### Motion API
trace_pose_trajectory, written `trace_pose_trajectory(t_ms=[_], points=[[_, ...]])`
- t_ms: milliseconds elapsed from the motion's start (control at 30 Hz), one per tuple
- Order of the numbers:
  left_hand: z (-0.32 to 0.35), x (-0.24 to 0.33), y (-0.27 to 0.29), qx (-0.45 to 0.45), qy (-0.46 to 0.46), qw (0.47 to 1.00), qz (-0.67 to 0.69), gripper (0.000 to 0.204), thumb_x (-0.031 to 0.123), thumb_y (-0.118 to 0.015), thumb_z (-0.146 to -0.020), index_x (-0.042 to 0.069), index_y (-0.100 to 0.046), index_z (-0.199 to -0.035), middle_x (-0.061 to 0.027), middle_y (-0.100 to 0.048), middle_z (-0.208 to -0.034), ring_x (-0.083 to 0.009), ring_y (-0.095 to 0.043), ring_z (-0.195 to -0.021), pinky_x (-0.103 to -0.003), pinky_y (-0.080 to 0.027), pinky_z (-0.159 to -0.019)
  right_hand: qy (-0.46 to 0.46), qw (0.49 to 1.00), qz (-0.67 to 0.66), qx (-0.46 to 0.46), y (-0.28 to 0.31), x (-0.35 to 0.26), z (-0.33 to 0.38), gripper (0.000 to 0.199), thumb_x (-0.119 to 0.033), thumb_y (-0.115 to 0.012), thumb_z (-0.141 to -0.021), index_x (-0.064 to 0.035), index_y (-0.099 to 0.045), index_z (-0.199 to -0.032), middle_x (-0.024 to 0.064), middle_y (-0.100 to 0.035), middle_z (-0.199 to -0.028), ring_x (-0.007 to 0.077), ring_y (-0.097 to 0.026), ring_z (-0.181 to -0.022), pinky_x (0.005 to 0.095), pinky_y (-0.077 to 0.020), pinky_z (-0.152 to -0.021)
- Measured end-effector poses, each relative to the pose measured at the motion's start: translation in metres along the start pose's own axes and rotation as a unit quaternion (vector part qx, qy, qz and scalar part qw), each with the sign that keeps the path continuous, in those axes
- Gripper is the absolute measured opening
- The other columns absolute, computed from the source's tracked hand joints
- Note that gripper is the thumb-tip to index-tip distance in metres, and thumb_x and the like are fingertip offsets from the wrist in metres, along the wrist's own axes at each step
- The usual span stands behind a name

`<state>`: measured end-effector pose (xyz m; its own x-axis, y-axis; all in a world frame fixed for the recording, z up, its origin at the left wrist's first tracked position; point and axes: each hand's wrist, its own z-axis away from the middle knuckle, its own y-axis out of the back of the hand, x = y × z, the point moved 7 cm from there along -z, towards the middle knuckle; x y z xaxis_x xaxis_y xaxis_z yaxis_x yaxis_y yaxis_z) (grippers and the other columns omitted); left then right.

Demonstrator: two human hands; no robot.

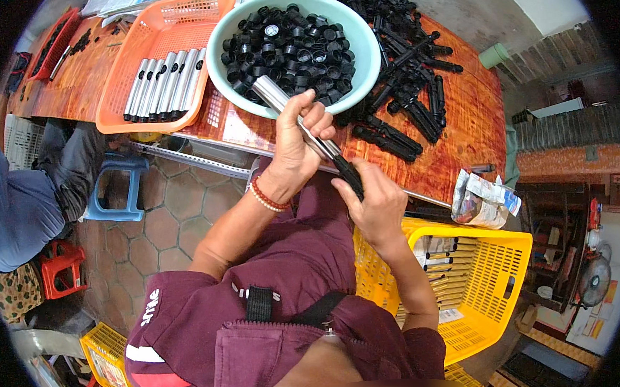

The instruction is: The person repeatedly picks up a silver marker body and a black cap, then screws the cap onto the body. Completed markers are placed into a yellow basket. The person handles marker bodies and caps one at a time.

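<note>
My left hand (301, 134) is wrapped round a silver metal tube (270, 93), which slants up to the left over the near rim of a pale green basin (371, 55). At the tube's lower end, my right hand (378, 200) grips a ribbed black plastic part (349, 175) that lines up with the tube. How far the part sits inside the tube is hidden. The basin is heaped with short black round caps (287, 53). Left of it, an orange basket (172, 31) holds several silver tubes (165, 85) with black ends, lying side by side.
Long black plastic parts (417, 80) are piled on the wooden table (461, 56). A crumpled packet (481, 199) lies at its right edge. By my right arm stands a yellow crate (497, 288) with slender pieces inside. Another person (27, 204) sits at the left near a blue stool (114, 188).
</note>
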<state>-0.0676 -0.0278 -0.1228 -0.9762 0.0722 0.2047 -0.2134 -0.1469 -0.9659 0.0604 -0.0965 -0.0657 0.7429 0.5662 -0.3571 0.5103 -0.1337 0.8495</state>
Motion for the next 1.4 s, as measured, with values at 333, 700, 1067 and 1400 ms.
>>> trace_pose_trajectory(t_ms=[333,700,1067,1400], points=[[0.003,-0.011,-0.039,-0.112,0.064,0.982,0.137,0.033,0.014,-0.052,-0.093,0.015,-0.038,-0.064,0.0074,-0.029,-0.054,-0.0042,-0.028,-0.048,-0.019,-0.03,-0.046,-0.031,0.928,-0.339,0.152,0.049,0.005,-0.022,0.068,-0.056,-0.036,-0.094,0.0036,-0.052,-0.122,0.0163,-0.055,-0.107,0.0266,-0.056,-0.098,0.0371,-0.0413,-0.09],[0.013,-0.027,-0.05,-0.105,0.031,0.994,0.018,0.041,0.021,-0.049,-0.094,0.018,-0.032,-0.057,0.0074,-0.028,-0.05,-0.0048,-0.025,-0.043,-0.021,-0.025,-0.042,-0.015,0.929,-0.319,0.189,0.044,0.006,-0.025,0.066,-0.056,-0.036,-0.095,0.0032,-0.051,-0.12,0.019,-0.052,-0.112,0.033,-0.049,-0.107,0.0415,-0.0364,-0.096],[0.007,-0.065,-0.016,-0.044,0.112,0.992,0.033,0.038,0.021,-0.051,-0.093,0.018,-0.032,-0.061,0.0063,-0.03,-0.05,-0.0065,-0.028,-0.044,-0.023,-0.029,-0.045,-0.128,0.866,-0.452,0.169,0.013,0.044,-0.031,0.048,-0.038,-0.031,-0.102,0.0011,-0.05,-0.121,0.0094,-0.052,-0.114,0.0183,-0.051,-0.107,0.0345,-0.0391,-0.097],[-0.003,-0.046,0.003,0.008,0.084,0.994,0.072,0.035,0.016,-0.051,-0.093,0.017,-0.035,-0.062,0.0075,-0.026,-0.05,-0.0057,-0.025,-0.045,-0.021,-0.027,-0.044,-0.155,0.94,-0.294,-0.072,0.006,0.051,0.008,0.021,-0.016,-0.062,-0.089,0.0004,-0.059,-0.101,0.01,-0.06,-0.075,0.0195,-0.06,-0.068,0.0323,-0.0479,-0.064]])
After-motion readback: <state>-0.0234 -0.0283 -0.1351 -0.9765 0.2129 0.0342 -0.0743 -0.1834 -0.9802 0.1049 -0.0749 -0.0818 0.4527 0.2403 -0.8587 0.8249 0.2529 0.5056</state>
